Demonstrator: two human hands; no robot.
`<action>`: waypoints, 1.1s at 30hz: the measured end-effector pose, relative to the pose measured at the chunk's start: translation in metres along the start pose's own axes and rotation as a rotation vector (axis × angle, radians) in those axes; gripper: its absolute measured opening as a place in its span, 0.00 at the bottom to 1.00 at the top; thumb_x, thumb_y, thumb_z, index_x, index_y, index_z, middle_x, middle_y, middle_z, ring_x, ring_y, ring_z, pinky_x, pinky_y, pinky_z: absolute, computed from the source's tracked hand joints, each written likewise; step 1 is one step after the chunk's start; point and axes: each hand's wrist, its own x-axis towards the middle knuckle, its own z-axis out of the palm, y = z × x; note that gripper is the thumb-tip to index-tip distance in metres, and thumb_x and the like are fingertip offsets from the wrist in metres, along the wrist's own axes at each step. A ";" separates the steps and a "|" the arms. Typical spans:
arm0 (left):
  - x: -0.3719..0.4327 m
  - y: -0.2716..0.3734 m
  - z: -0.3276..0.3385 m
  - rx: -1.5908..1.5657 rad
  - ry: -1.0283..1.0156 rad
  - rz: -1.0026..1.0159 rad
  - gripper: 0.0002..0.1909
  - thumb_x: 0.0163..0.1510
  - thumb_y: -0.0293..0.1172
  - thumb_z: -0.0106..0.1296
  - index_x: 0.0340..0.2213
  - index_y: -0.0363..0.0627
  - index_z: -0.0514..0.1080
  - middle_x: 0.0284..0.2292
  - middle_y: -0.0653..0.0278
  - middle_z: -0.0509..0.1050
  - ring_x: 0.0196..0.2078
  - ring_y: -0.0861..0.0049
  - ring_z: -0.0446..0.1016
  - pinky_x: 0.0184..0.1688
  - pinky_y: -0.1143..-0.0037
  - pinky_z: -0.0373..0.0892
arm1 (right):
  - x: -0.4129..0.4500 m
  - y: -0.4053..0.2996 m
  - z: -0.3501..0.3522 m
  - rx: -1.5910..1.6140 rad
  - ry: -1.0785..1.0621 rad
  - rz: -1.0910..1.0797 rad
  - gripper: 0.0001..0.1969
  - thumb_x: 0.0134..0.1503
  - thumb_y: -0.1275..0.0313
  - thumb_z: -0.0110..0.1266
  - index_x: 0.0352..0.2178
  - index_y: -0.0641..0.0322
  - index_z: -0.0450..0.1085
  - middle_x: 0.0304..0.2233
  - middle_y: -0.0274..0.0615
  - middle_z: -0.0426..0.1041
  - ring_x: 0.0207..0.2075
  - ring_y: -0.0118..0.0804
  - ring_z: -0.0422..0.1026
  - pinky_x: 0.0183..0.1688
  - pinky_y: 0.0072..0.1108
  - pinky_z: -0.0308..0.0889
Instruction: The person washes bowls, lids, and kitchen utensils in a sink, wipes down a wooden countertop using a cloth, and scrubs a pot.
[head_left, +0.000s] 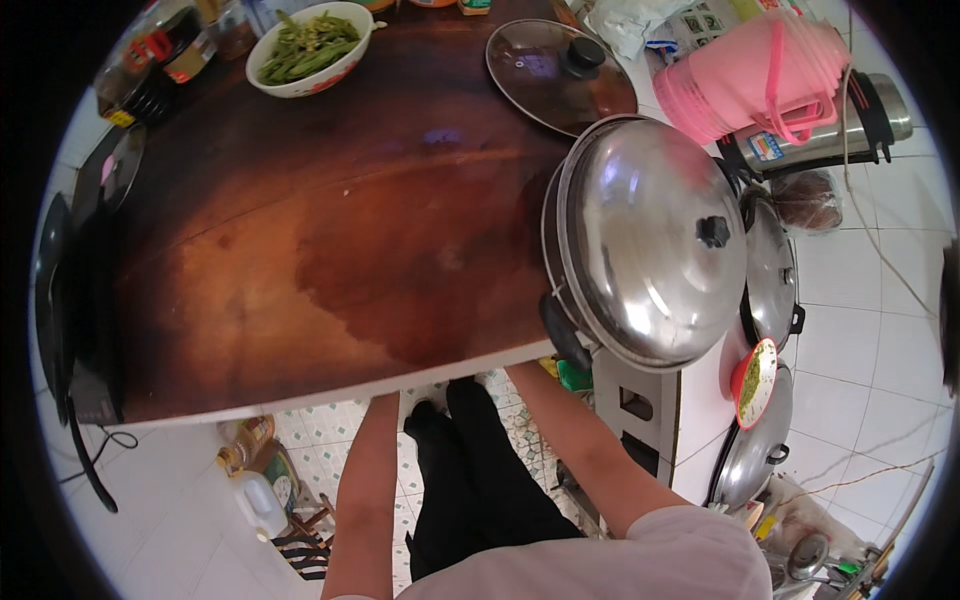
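Note:
Both of my hands are out of view; my forearms pass beneath the front edge of a brown wooden table (247, 300). A dark wet-looking patch covers the middle of its top. At the right corner stands a large metal pan (564, 330) with a black side handle, covered by a domed stainless-steel lid (637, 247) with a black knob. Behind it lies a flat glass lid (540, 82) with a black knob. Toward the back left, a white bowl (322, 82) with a red pattern holds green beans (311, 49).
A black pan handle (90, 465) juts past the table's left front corner. Sauce jars (176, 45) crowd the back left. To the right are a pink plastic basin stack (742, 79), lidded pots (769, 277) and a red bowl (742, 386). Oil jugs (259, 502) stand on the floor.

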 end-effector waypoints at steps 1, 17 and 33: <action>-0.003 0.005 -0.003 -0.051 0.043 -0.022 0.22 0.59 0.42 0.35 0.51 0.43 0.58 0.48 0.60 0.64 0.50 0.69 0.62 0.49 0.69 0.63 | 0.008 0.000 0.006 -0.008 0.036 0.023 0.22 0.56 0.53 0.41 0.47 0.54 0.61 0.44 0.32 0.66 0.43 0.32 0.66 0.45 0.25 0.64; 0.011 0.017 -0.002 -0.194 0.149 0.003 0.21 0.58 0.38 0.37 0.50 0.41 0.60 0.46 0.61 0.66 0.49 0.71 0.64 0.51 0.72 0.61 | 0.041 -0.012 0.050 -0.114 0.128 0.089 0.18 0.54 0.64 0.46 0.45 0.58 0.62 0.41 0.34 0.68 0.41 0.29 0.67 0.41 0.21 0.65; -0.209 0.152 0.229 0.049 -0.309 0.144 0.27 0.56 0.48 0.40 0.49 0.40 0.60 0.46 0.57 0.66 0.50 0.70 0.64 0.51 0.71 0.61 | -0.480 -0.139 0.093 -1.228 1.166 -0.561 0.10 0.48 0.82 0.47 0.33 0.59 0.68 0.30 0.44 0.68 0.32 0.39 0.69 0.34 0.27 0.66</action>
